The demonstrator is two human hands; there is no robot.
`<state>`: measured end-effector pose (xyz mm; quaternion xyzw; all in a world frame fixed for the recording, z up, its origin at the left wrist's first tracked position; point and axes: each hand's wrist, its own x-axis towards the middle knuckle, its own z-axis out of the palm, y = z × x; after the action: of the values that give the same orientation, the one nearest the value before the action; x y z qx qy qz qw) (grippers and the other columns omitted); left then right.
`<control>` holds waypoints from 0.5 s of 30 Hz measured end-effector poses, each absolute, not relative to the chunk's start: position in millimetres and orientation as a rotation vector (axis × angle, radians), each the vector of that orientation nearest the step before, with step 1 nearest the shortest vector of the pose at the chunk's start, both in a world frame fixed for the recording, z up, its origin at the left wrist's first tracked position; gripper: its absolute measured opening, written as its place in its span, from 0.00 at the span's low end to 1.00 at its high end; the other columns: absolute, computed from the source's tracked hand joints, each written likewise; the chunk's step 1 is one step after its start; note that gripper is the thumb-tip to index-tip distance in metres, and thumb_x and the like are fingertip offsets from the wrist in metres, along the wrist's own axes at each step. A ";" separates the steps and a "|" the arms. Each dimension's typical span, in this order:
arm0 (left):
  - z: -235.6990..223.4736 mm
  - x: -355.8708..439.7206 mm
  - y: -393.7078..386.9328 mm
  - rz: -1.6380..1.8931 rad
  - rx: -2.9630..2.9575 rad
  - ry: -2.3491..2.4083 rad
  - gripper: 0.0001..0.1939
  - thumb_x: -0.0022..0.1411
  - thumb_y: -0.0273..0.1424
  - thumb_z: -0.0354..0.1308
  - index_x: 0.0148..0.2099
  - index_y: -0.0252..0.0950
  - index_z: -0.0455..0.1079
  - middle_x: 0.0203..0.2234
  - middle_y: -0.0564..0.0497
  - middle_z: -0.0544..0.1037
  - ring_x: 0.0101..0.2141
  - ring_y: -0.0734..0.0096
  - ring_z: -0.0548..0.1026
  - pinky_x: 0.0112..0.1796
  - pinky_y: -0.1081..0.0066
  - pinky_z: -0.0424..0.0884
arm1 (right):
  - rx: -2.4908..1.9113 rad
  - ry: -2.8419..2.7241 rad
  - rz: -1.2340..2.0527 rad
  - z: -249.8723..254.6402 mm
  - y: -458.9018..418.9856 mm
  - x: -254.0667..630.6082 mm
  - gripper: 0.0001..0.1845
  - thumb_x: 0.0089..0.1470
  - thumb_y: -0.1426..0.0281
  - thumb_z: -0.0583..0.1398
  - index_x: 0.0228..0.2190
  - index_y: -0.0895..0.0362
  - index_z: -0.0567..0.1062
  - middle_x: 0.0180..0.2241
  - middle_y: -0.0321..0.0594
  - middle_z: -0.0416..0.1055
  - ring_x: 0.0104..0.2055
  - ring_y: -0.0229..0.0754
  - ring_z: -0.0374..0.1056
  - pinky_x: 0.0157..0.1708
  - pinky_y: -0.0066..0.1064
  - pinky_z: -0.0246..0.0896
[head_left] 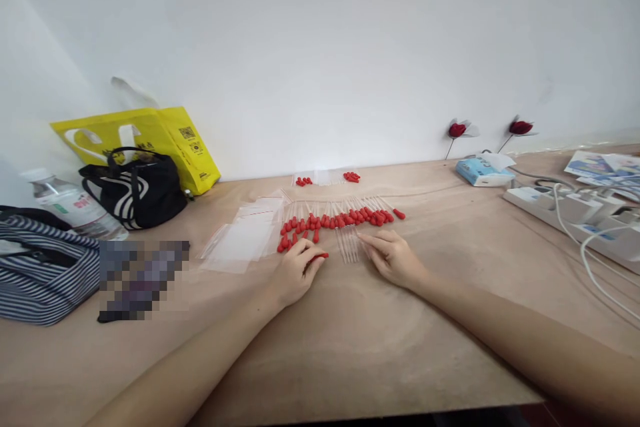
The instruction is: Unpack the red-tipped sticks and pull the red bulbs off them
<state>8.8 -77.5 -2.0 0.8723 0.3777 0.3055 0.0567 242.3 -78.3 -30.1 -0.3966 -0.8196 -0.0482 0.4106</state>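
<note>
My left hand (299, 271) is closed, with a red rubber dropper bulb (320, 257) pinched between thumb and fingers. Beside the loose glass dropper tubes (347, 245), which lie side by side in the middle, my right hand (393, 257) has its fingertips drawn together. Whether a tube is between them is too fine to make out. Behind both hands runs a row of droppers (350, 217) with red bulbs toward me and clear stems pointing to the wall. Several red bulbs (287, 240) sit just beyond my left hand.
Clear plastic bags (245, 233) lie to the left; bagged red-bulb droppers (351, 177) are near the wall. Farther left stand a striped bag (45, 273), bottle (75, 203), black bag (137, 193) and yellow bag (193, 147). A tissue pack (484, 172) and power strip (575, 213) with cables are right.
</note>
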 end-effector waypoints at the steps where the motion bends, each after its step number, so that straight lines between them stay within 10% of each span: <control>1: -3.6 9.6 -75.6 0.962 2.648 1.148 0.09 0.60 0.28 0.46 0.39 0.37 0.67 0.31 0.50 0.68 0.32 0.73 0.69 0.35 0.72 0.67 | -1.036 -2.041 -0.112 -31.0 -76.6 241.8 0.17 0.52 0.77 0.50 0.42 0.59 0.70 0.26 0.41 0.69 0.28 0.38 0.64 0.30 0.33 0.61; 15: -10.1 44.4 -35.4 1.035 2.692 1.652 0.08 0.54 0.35 0.54 0.28 0.36 0.64 0.25 0.51 0.72 0.31 0.65 0.68 0.34 0.65 0.61 | -1.280 -1.928 0.015 -40.7 -60.3 240.5 0.19 0.44 0.81 0.49 0.37 0.60 0.72 0.30 0.43 0.62 0.33 0.40 0.62 0.35 0.32 0.61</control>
<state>44.4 -35.4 -10.1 0.8066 0.4949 0.3101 -0.0906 240.5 -60.3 -40.7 -0.5064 -0.7629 0.0061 0.4018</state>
